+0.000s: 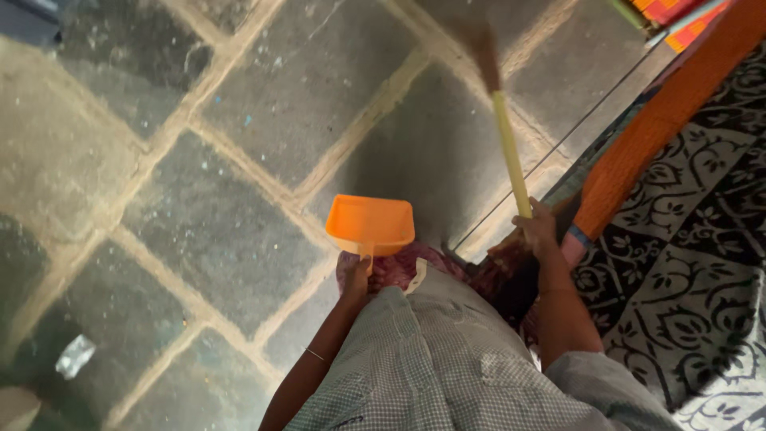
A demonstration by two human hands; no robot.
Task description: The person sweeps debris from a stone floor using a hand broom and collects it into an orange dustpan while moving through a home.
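The left hand [357, 277] is clenching an orange dustpan [370, 223]; the right hand [536, 227] is gripping the yellow broom [509, 152], sweeping the far stone floor [239, 104].

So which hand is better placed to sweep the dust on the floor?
Probably the right hand: it grips the yellow broom handle, bristles already out over the stone floor. The left hand holds the orange dustpan.

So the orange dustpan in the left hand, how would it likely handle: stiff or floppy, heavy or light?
The dustpan looks like thin moulded plastic, so probably stiff and light; the left hand holds it up by the short handle alone. Its flat, wide tray would likely slide rather than roll on the stone floor. The smooth surface might be a little slippery.
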